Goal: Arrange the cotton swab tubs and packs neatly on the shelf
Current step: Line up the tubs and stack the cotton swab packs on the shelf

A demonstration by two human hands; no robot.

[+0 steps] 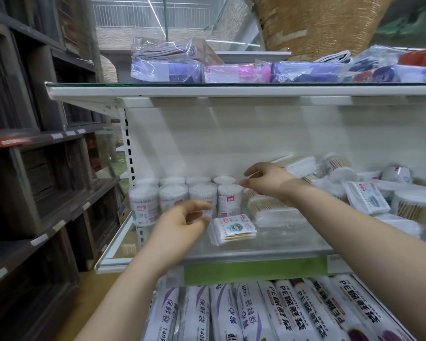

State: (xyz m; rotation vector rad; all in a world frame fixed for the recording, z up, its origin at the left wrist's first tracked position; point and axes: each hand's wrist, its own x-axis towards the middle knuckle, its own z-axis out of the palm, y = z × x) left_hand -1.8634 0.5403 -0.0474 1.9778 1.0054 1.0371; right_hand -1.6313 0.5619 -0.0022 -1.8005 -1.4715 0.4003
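Note:
Several round cotton swab tubs stand in two tidy rows at the left end of the glass shelf. A flat pack of swabs lies in front of them. My left hand hovers by the front tubs, fingers apart, holding nothing. My right hand reaches over the rightmost tub, fingers loosely curled and empty, just above a clear pack of wooden swabs. More tubs and packs lie jumbled on the right.
The shelf above carries bagged cloths. Rolls of plastic wrap fill the shelf below. Dark wooden crates stand at the left. The shelf's white back panel is close behind the tubs.

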